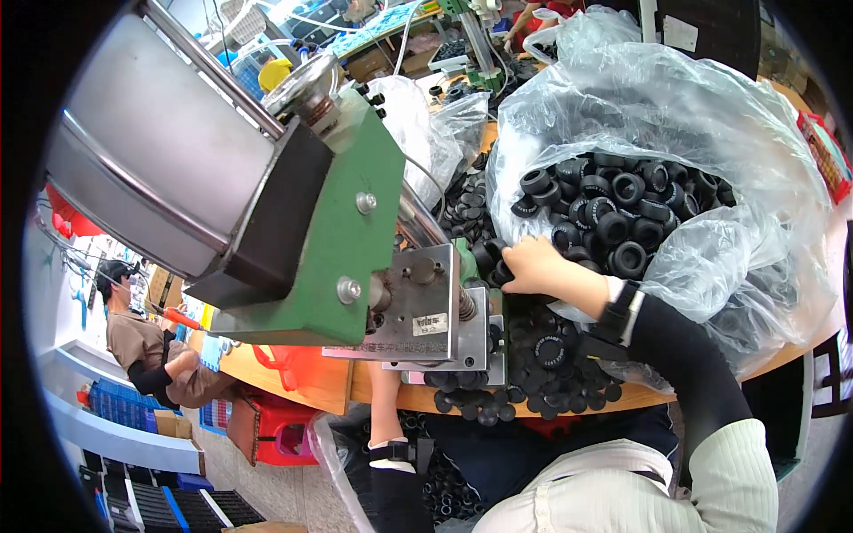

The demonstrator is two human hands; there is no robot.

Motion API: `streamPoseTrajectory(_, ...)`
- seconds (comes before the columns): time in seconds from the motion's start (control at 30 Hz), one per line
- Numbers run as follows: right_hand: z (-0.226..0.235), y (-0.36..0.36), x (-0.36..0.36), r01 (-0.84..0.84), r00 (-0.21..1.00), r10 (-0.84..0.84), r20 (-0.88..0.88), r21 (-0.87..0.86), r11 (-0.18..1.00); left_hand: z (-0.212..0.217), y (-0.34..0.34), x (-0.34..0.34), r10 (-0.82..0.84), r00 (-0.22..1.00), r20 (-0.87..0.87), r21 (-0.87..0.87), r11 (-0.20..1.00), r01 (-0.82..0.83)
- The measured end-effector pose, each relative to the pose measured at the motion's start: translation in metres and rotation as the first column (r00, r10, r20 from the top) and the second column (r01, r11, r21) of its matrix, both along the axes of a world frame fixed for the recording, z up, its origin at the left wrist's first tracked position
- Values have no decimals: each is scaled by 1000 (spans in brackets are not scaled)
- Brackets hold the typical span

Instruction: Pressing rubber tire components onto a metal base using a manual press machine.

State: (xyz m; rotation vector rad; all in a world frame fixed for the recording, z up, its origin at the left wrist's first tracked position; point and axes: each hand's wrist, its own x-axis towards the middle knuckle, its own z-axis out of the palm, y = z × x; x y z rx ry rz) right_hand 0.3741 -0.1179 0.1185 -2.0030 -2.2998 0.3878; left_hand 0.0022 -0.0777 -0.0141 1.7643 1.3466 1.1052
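"Where is the black ring (499,271)?"

"It is beside the green press (333,222), touching the right hand (533,265). Nobody can tell if the fingers grip it."

"And the left hand (385,391)?"

"The metal block (400,342) hides most of it, so nobody can tell."

"How might the ring feel?"

"Probably light, firm and hard to break. Pinch its outside edge."

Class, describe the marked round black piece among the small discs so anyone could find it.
From the big green press, go right past its metal block to the heap of small black discs. There, below the right hand, lies the round black piece. It looks wider than the discs around it, with pale markings on its face.
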Motion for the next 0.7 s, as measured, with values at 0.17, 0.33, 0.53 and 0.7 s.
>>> streamPoseTrajectory(0.17,-2,26,-10,77,997,-76,13,-72,994,3,1,7,42,994,99,88,995,-51)
streamPoseTrajectory(0.33,31,-22,26,132,876,73,-476,384,914,18,0,0,29,849,-527,256,958,126)
streamPoseTrajectory(0.53,63,-113,43,233,283,-1,-959,67,970,106,-73,55,94,858,506,40,991,-131)
streamPoseTrajectory(0.7,59,-149,27,223,400,199,-895,306,926,164,-112,105,-30,976,217,406,912,-63)
